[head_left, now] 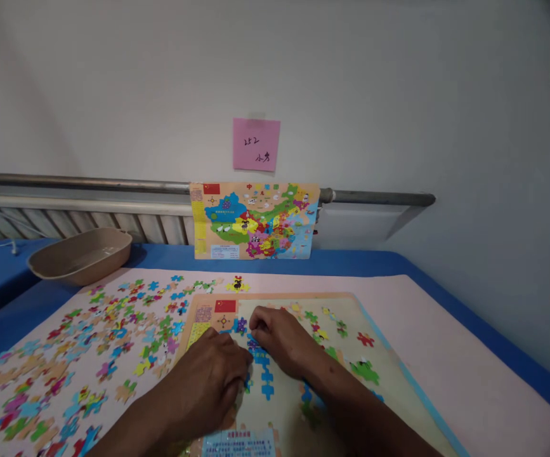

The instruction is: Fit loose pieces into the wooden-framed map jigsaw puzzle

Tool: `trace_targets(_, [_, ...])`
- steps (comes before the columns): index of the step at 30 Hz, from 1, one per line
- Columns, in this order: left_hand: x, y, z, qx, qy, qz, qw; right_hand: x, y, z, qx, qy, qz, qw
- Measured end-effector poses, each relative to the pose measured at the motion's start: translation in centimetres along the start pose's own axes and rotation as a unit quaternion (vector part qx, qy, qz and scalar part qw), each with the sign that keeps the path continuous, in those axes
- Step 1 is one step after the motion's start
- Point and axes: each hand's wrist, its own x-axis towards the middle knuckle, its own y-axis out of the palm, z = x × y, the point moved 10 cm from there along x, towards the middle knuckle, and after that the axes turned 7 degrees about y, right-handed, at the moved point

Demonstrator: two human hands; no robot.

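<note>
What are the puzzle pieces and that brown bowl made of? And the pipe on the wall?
The puzzle pieces look like thin painted wood or stiff card: flat, matte, brightly coloured, some showing tan backs. Which one, I cannot tell. The brown bowl looks like moulded plastic or pressed fibre: smooth, dull, with a rounded rim. The pipe looks like metal, grey with a faint sheen.

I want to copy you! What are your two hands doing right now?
Left hand: curled, pressing on the puzzle board; holding anything, cannot tell.
Right hand: curled, fingertips on blue pieces.
</note>
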Motion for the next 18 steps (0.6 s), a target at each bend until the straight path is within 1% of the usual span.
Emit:
trace_targets(6, [0.0,0.1,0.1,-0.004,0.005,-0.008,1.0,0.3,-2.2,-1.6,-0.012,0.042,-0.046,0.998])
trace_targets(9, [0.0,0.1,0.2,-0.005,0.001,-0.011,1.0,0.3,-2.7,-2.1,-0.038,0.055,-0.054,0.996])
trace_targets(14, [0.0,0.1,0.0,-0.005,0.0,-0.005,1.0,0.1,-2.6,-2.1,-0.087,0.057,-0.051,0.993])
trace_targets(18, [0.0,-0.1,0.0,-0.01,0.0,-0.005,1.0,-0.4,-4.3,-1.9,-0.106,0.062,-0.073,0.99])
